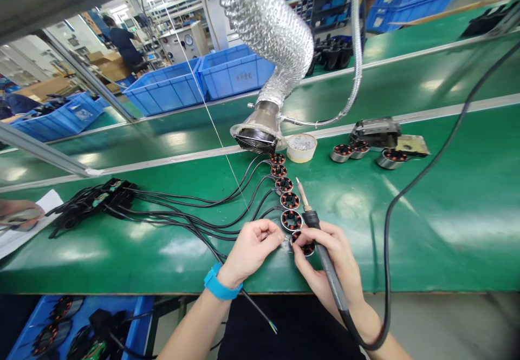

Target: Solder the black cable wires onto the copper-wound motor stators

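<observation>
Together, both hands [284, 252] pinched on stator [304, 243].

Setting: electronics assembly workshop, factory floor. Evidence: long green tabletop [426, 230]; flexible foil fume-extraction duct [268, 30]; soldering iron [314, 224]; row of wound copper motor stators [286, 200] with black leads; blue plastic parts bins [199, 81]; shelving behind.

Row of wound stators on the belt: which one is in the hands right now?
The nearest stator, at the row's bottom end: right hand with soldering iron and left hand both touch it; the five beyond lie untouched.
</observation>
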The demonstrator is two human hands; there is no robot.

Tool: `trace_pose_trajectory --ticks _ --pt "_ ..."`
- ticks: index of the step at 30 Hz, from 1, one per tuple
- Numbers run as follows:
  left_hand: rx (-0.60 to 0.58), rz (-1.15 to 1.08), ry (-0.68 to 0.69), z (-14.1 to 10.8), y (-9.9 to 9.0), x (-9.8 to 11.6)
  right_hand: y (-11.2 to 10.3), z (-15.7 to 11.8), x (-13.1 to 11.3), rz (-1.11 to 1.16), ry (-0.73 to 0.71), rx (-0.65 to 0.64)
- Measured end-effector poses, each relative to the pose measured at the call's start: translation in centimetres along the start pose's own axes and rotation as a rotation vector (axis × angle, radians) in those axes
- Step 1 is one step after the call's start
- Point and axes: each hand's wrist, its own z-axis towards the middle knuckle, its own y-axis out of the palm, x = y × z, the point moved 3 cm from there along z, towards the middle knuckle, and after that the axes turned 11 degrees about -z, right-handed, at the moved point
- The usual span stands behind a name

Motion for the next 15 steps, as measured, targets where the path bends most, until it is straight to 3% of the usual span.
trace_pose_trajectory --ticks 15 --pt "-0.043 0.066 0.072 -0.27 0.2 0.02 0.33 0.36 -0.13 0.019 0.144 -0.101"
